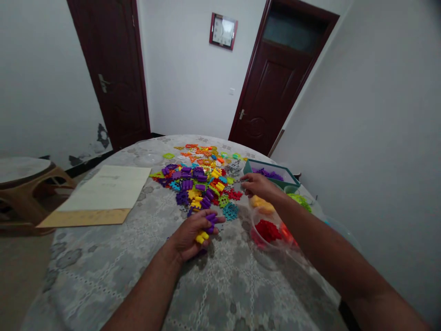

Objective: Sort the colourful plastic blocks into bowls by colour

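My left hand (pixel 196 233) is closed around several purple and yellow plastic building pieces (pixel 202 236), just in front of a mixed heap. The heap of colourful building pieces (pixel 201 184) spreads over the middle of the table, with purple and yellow ones nearest and orange ones at the back. My right hand (pixel 258 185) hovers at the heap's right side, its fingers curled together; whatever they hold is too small to make out. Below it sits a clear tub of yellow pieces (pixel 262 204). Nearer stands a clear tub of red pieces (pixel 268 231), partly behind my right forearm.
A teal-rimmed box (pixel 292 181) with purple pieces stands at the back right, beside green pieces (pixel 300 201). On the left lie a white sheet and brown cardboard (pixel 82 218). A patterned cloth (pixel 227 285) covers the round table. A stool (pixel 34 184) stands at far left.
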{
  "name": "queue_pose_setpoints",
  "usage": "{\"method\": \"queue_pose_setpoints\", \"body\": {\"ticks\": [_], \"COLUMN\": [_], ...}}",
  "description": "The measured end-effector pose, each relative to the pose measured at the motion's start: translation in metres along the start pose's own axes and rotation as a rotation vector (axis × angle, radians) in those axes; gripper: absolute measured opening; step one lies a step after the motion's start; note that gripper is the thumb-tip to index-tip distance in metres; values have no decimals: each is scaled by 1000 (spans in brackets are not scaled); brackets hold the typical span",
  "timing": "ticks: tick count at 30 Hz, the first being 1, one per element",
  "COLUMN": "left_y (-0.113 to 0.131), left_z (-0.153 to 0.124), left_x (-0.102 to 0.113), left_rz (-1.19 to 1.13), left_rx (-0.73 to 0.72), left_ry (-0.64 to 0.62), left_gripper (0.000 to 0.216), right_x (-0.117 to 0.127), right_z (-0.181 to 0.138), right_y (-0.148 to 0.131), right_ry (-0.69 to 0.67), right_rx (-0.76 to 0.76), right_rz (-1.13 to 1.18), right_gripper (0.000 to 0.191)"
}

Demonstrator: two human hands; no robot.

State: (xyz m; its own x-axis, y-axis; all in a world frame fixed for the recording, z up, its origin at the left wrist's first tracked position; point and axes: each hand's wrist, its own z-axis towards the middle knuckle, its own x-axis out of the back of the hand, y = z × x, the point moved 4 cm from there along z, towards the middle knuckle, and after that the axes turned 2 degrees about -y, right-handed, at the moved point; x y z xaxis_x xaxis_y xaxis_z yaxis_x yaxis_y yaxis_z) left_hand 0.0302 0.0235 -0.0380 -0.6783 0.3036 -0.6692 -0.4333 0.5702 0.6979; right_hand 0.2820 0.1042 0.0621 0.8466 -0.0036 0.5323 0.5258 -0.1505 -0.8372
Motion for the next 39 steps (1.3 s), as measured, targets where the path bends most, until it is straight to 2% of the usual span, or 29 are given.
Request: {"method": "queue_pose_setpoints", "body": {"ticks": [3,6,9,11,14,17,21,24,27,31,34,39], "left_y": [-2,-3,-2,-2,-2,-2,-2,-1,-1,-1,0,3], "left_z": [1,2,2,2,3,3,1,-3,-6,-8,-7,-5], "left_x": [0,1,2,1,-1,-2,-6,-11,-15,-18,-18,-12], "left_rz": [30,65,76,74,65,73,106,137,182,194,163,35], "left_rx": [-3,-26,-33,-32,-46,-61,-82,-92,-84,-70,-73,-19], "left_ry": [7,24,48,55,41,12,-43,-120,-173,-189,-178,-130], "left_gripper": [44,41,40,39,36,37,45,56,59,61,59,53], "right_x": [19,26,21,12,-8,-31,-61,-78,-87,-88,-77,-50], "right_z": [50,83,94,90,64,15,-63,-101,-114,-114,-118,-136], "right_y": [-8,-17,-18,-16,-13,-13,-26,-33,-31,-17,-7,6], "right_ry": [112,222,268,249,155,7,-222,-302,-294,-183,-93,-25], "right_rx": [-16,10,29,47,105,173,444,573,604,566,496,422], "right_rz": [54,117,121,91,14,-71,-297,-364,-330,-282,-224,-205], "right_gripper": [18,27,33,28,18,16,22,31,35,25,26,24]}}
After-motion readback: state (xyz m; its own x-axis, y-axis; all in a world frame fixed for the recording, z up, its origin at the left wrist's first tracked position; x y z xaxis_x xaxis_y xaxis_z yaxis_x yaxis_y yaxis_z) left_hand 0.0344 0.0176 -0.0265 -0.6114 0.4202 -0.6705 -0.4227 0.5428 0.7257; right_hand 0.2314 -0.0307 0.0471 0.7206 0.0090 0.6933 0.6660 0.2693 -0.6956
